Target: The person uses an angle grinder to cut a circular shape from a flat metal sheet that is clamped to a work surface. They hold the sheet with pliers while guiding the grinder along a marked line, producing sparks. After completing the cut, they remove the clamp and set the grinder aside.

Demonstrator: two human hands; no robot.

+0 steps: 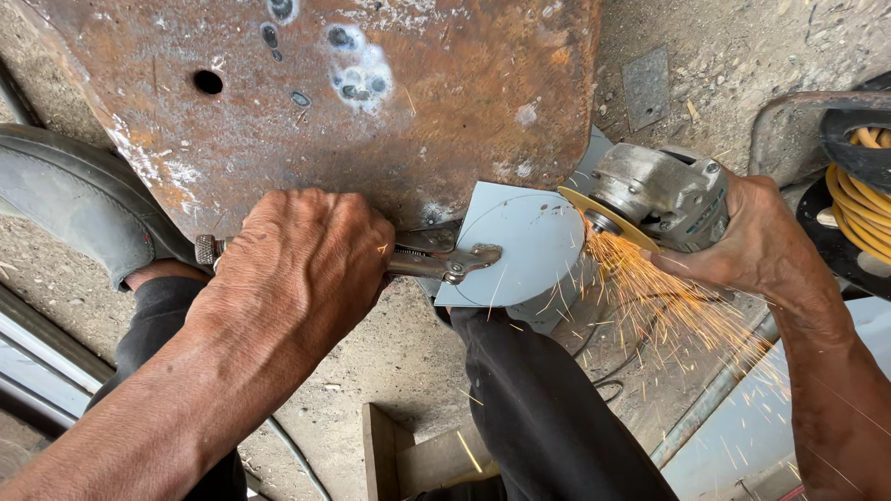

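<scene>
My left hand (295,269) is closed around the handles of locking pliers (444,262), whose jaws clamp a small grey metal sheet (520,246) marked with a scribed circle. The sheet rests against the edge of a thick rusty steel plate (353,102). My right hand (752,246) grips a grey angle grinder (664,190). Its yellow disc (603,218) touches the sheet's right edge, and orange sparks (677,306) spray down and to the right.
A grey shoe (74,199) rests at the left beside the rusty plate. Dark trouser legs (548,408) lie below the sheet. A coil of yellow cable (858,199) sits at the right edge. A wooden block (390,455) and cables lie on the dusty concrete floor.
</scene>
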